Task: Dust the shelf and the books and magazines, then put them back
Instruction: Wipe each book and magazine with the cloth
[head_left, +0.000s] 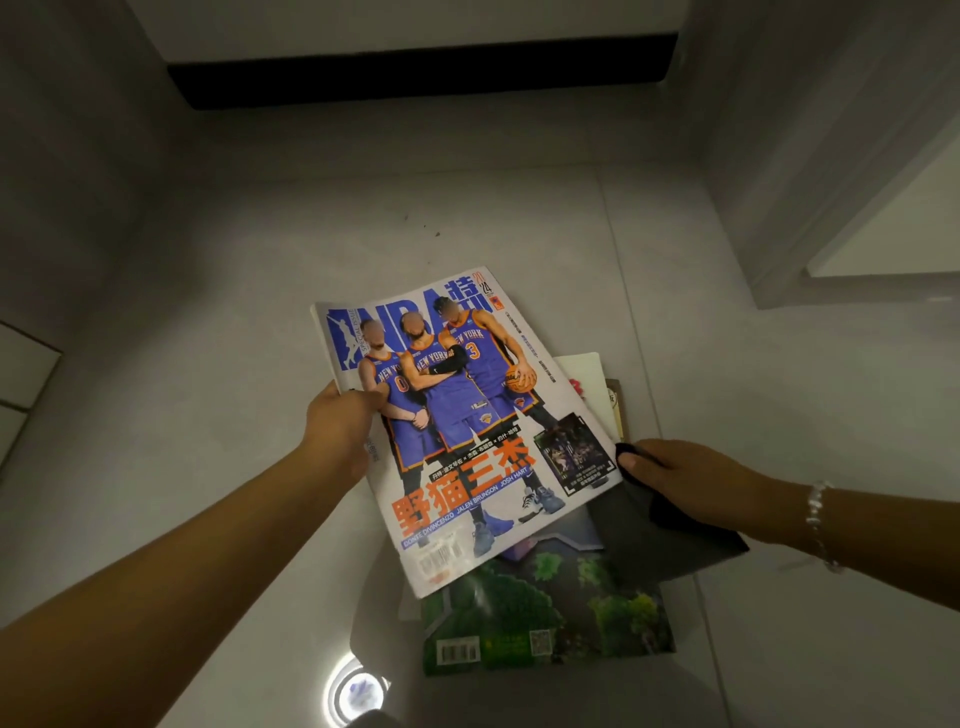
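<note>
Left hand (340, 426) grips the basketball magazine (462, 415) by its left edge, thumb curled over the cover, fingers hidden underneath. Mag is held up off the floor (467, 218), tilted, cover facing up w/ three players in blue jerseys and orange lettering.

Right hand (685, 480) holds a dark cloth (675, 535), fingers curled round it, just touching the mag's lower right corner. Cloth hangs down past the hand. Beaded bracelet (821, 525) on the right wrist.

Below the held mag, on the floor: a green-cover magazine (550, 613) w/ barcode and QR code showing, partly hidden by the mag above. More books or mags (587, 374) peek out at the upper right behind the held one; can't tell how many. Round light reflection (356, 691) on the floor near the bottom edge. Dark base strip (415, 78) runs along the top, under a pale panel; can't tell if that's the shelf.
</note>
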